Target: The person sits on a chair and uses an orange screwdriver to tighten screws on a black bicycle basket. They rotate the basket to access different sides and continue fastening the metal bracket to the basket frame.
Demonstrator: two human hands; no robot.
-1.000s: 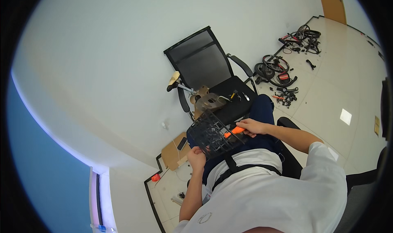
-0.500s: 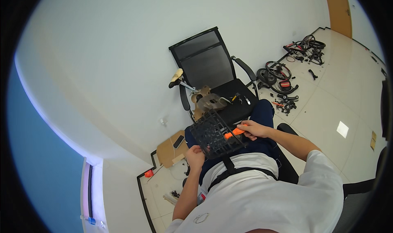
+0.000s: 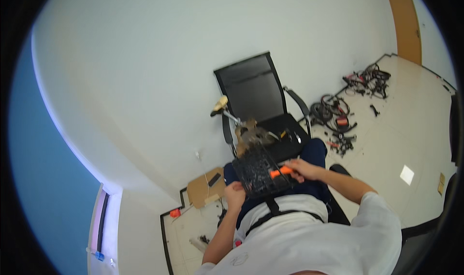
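A black mesh basket (image 3: 255, 177) rests over my lap with its open side toward me. My left hand (image 3: 235, 193) is closed on the near left corner of the basket, its fingertips partly hidden. My right hand (image 3: 305, 170) grips a bright orange tool handle (image 3: 280, 172) at the basket's right side. This handle reaches in over the basket; the tool's working end is too small and dark to make out.
Facing me stands a black mesh office chair (image 3: 255, 87), holding a bike saddle on a post (image 3: 220, 105), brown wrapping (image 3: 247, 131) and small tools. Wheels (image 3: 334, 105) and bike parts (image 3: 343, 143) lie along the wall. A phone (image 3: 214, 179) lies on cardboard (image 3: 195, 190) at left.
The view has tilted, so the scene sits lower in the picture. The basket has turned slightly. Both hands keep their holds on the basket and the orange-handled tool.
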